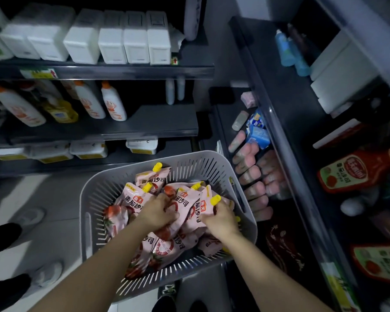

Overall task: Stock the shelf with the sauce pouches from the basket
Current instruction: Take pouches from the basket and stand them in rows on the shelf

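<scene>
The left hand is down in the grey slatted basket, its fingers curled into the heap of pink sauce pouches and gripping one by its crumpled upper part. The fingertips are buried among the packs and cannot be seen. The right hand is just beside it, knuckles up, clenched on another pouch right under its yellow cap; its fingertips are hidden too.

Both forearms reach in from the bottom edge and cover part of the basket's near rim. What the basket rests on is out of sight. The light is dim, and the goods on the dark shelf to the right are blurred, apart from red ketchup bottles lying there. All the pouches lie in the basket.
</scene>
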Demonstrator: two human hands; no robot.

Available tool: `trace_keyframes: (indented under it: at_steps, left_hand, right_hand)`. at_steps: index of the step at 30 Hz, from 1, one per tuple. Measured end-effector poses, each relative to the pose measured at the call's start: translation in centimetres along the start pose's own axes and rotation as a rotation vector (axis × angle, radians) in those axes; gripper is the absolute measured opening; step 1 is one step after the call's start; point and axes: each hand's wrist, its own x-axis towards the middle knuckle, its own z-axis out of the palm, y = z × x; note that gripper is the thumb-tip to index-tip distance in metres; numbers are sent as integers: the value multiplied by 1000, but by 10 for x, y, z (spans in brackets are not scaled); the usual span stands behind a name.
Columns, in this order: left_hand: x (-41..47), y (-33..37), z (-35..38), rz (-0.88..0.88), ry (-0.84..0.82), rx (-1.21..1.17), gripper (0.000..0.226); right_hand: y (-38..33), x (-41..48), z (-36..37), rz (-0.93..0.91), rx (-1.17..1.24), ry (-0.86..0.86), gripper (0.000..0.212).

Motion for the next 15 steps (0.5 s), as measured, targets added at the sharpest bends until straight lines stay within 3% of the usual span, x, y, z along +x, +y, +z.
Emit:
trace_keyframes:
  at_steps: [4,7,10,15]
  left_hand:
    - [-4,14,8,-38,16,9,85]
    - [-4,19,11,-2,36,21,88]
    - [-1,18,8,33,36,6,100]
    - [1,20,2,14,-68,156,114]
  right_hand:
    - [5,5,-1,15,-43,95,25]
    - [9,6,2,48,-12,131,19]
    - [8,9,2,24,2,127,28]
    - [6,9,2,-25,60,71,30]
